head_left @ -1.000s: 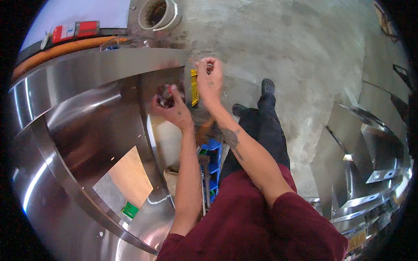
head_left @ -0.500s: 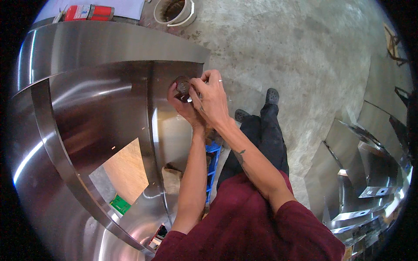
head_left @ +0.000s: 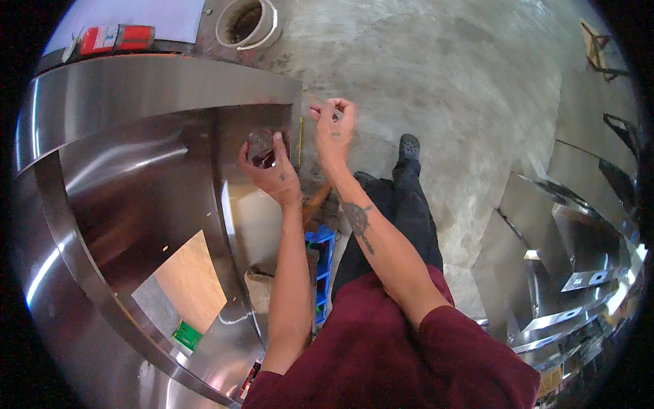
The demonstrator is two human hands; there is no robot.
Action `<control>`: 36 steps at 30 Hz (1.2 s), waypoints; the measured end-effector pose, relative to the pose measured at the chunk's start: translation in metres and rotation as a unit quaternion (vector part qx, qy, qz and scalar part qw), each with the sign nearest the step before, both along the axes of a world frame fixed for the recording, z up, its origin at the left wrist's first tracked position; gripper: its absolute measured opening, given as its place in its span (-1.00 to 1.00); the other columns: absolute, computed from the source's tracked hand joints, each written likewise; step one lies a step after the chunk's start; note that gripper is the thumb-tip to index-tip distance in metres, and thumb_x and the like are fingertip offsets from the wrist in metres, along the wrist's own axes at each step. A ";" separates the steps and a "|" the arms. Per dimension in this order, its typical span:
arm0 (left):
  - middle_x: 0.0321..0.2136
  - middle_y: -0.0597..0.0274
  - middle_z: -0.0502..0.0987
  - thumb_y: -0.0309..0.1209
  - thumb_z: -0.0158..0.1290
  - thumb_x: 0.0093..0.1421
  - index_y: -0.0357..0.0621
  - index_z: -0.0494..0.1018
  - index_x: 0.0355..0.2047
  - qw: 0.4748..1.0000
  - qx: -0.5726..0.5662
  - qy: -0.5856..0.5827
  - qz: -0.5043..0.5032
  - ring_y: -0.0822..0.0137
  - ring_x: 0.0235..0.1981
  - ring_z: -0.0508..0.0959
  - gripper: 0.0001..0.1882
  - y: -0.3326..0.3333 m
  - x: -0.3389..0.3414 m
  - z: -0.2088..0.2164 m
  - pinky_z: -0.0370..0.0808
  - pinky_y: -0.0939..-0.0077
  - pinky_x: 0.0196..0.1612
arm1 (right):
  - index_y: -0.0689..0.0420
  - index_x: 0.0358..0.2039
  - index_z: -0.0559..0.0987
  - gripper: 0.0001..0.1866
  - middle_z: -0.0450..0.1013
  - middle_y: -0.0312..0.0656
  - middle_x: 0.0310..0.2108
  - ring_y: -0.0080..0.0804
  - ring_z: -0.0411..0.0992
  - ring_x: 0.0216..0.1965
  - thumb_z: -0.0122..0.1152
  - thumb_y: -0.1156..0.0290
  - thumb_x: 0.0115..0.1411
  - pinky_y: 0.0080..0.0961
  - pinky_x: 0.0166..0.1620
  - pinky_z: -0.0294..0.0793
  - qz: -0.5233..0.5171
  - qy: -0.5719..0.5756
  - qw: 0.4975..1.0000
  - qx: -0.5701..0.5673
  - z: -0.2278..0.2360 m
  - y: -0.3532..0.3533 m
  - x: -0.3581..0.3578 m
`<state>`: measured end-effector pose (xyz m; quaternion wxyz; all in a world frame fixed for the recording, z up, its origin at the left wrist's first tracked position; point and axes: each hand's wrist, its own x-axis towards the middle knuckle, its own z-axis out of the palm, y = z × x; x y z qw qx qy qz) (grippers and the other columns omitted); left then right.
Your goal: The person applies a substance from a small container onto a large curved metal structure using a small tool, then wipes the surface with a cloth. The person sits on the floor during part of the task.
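Head view: concrete floor (head_left: 470, 88) spreads to the right of a shiny steel frame (head_left: 177, 82), which fills most of the left side. Past the frame's far edge stands a white bucket (head_left: 264, 33); farther left along that edge lies a red fire extinguisher (head_left: 134, 37). Just off the frame's right edge hangs the right hand (head_left: 334, 136), thumb and fingers curled inward; whether they pinch something small, I cannot tell. By the frame's far right corner, the left hand (head_left: 278, 178) is wrapped around a clear cup (head_left: 260, 142) with dark contents. If the cup is open, a tilt or loosened hold could spill them onto the frame. The extinguisher's pale label (head_left: 105, 39), beyond the frame, is unreadable.
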<state>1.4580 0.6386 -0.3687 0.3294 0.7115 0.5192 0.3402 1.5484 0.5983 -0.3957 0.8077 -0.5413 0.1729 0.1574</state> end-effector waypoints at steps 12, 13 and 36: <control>0.14 -0.09 0.45 -0.09 0.45 0.26 -0.30 0.31 0.23 0.999 0.040 -0.015 -0.021 0.05 0.14 0.51 -0.23 0.001 0.001 -0.001 0.55 0.17 0.20 | 0.29 -0.01 0.39 -0.75 0.44 -0.08 -0.01 -0.30 0.70 -0.10 0.14 0.35 0.56 -0.47 -0.09 0.77 -0.045 0.075 0.992 0.095 -0.011 0.028 0.013; 0.14 -0.09 0.45 -0.10 0.45 0.26 -0.30 0.31 0.23 0.999 0.040 -0.011 -0.021 0.06 0.14 0.51 -0.23 0.001 0.000 -0.001 0.55 0.17 0.20 | 0.29 -0.02 0.40 -0.76 0.44 -0.09 -0.02 -0.30 0.70 -0.10 0.14 0.35 0.55 -0.48 -0.09 0.77 -0.044 0.072 0.992 0.092 -0.011 0.028 0.013; 0.19 -0.12 0.41 -0.03 0.46 0.25 -0.33 0.30 0.26 0.999 0.039 0.009 -0.013 0.02 0.20 0.45 -0.16 0.002 -0.002 -0.001 0.45 0.10 0.30 | 0.29 -0.05 0.42 -0.80 0.46 -0.11 -0.08 -0.37 0.69 -0.14 0.11 0.39 0.55 -0.52 -0.14 0.73 -0.024 0.068 0.994 0.084 -0.018 0.030 0.012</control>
